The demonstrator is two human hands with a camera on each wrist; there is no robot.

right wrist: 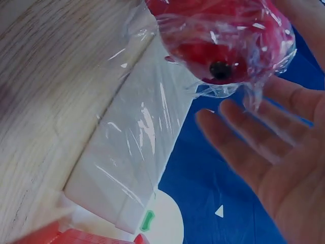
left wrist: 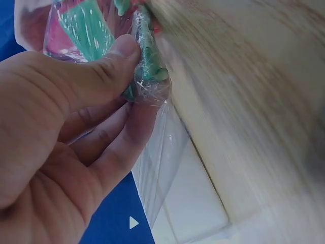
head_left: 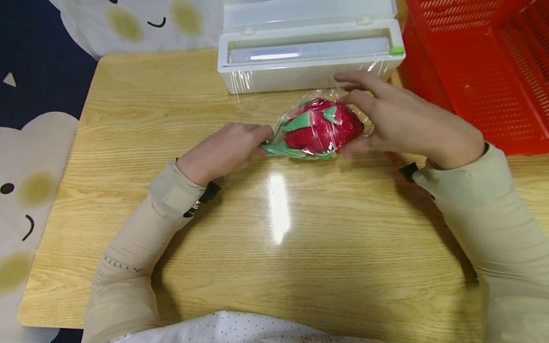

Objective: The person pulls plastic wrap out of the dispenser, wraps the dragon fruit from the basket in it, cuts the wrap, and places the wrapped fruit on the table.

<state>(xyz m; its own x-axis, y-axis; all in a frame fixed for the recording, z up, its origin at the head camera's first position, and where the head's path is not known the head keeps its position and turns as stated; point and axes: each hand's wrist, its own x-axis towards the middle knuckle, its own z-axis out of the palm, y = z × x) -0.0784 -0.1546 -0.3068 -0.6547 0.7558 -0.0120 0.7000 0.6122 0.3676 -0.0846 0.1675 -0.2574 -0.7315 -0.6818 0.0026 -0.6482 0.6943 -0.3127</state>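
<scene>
A red dragon fruit (head_left: 319, 128) with green scales is covered in clear plastic film above the table, in front of a white film box. My left hand (head_left: 231, 147) pinches the green tips at its left end between thumb and fingers; the left wrist view shows the wrapped green tips (left wrist: 150, 61) at the thumb. My right hand (head_left: 399, 114) is at the fruit's other end with fingers spread. In the right wrist view its fingers (right wrist: 238, 147) are extended near loose film (right wrist: 254, 94) hanging off the fruit's dark-spotted end.
The white film box (head_left: 279, 76) stands lid up at the back, a roll of film (head_left: 309, 50) inside, with film clinging to its front. A red plastic basket (head_left: 484, 81) is at the right. Cloth with smiling faces (head_left: 150, 24) lies beyond the wooden table (head_left: 240, 267).
</scene>
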